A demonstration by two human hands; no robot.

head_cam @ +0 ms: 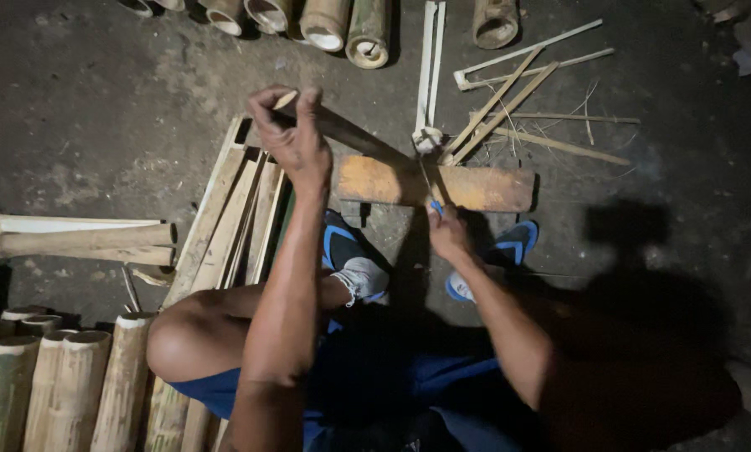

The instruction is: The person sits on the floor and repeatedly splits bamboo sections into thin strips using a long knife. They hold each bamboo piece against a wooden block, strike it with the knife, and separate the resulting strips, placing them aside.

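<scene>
My left hand point(294, 134) is raised and closed around the end of a long dark bamboo strip point(358, 138) that slants down to the right. My right hand point(446, 234) grips a knife with a blue handle point(436, 206); its thin blade points up toward the strip where it meets a flat wooden block point(476, 188) on the ground. Both of my feet in blue sandals point(342, 247) sit just behind the block.
Split bamboo slats point(233, 218) lie in a stack on the left. Thin cut strips point(517, 109) are scattered beyond the block. Whole bamboo tubes point(74, 385) lie bottom left and more tubes point(325, 21) at the top. A split half-tube point(82, 238) rests far left.
</scene>
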